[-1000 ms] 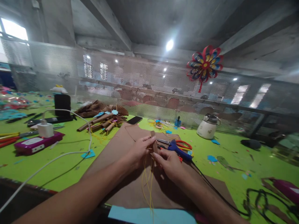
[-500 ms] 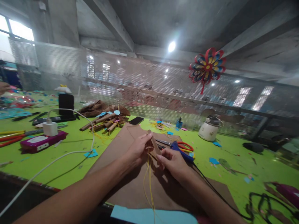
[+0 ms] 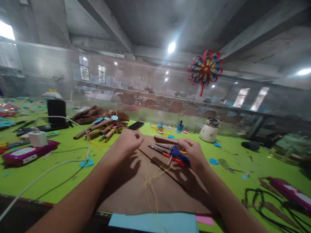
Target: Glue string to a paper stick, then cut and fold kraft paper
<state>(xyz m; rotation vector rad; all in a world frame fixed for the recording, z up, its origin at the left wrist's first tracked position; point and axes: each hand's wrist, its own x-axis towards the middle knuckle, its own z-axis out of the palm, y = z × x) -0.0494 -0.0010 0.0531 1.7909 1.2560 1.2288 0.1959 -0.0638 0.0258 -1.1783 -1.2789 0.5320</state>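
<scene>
While my right hand point(image 3: 195, 154) is pinching a brown strip point(image 3: 166, 139) and left hand point(image 3: 127, 142) is curling, contents unclear, loose yellow threads point(image 3: 146, 185) are risking snagging the glue gun point(image 3: 176, 152).

The worktop point(image 3: 60, 183) was lime green. A sheet point(image 3: 131, 197) and a strip point(image 3: 165, 139) were plain brown, the thin strings point(image 3: 152, 187) yellow. The front paper point(image 3: 153, 222) was pale blue, the power strip point(image 3: 14, 159) purple with white, the hanging flower ornament point(image 3: 206, 69) red, blue and yellow.
</scene>
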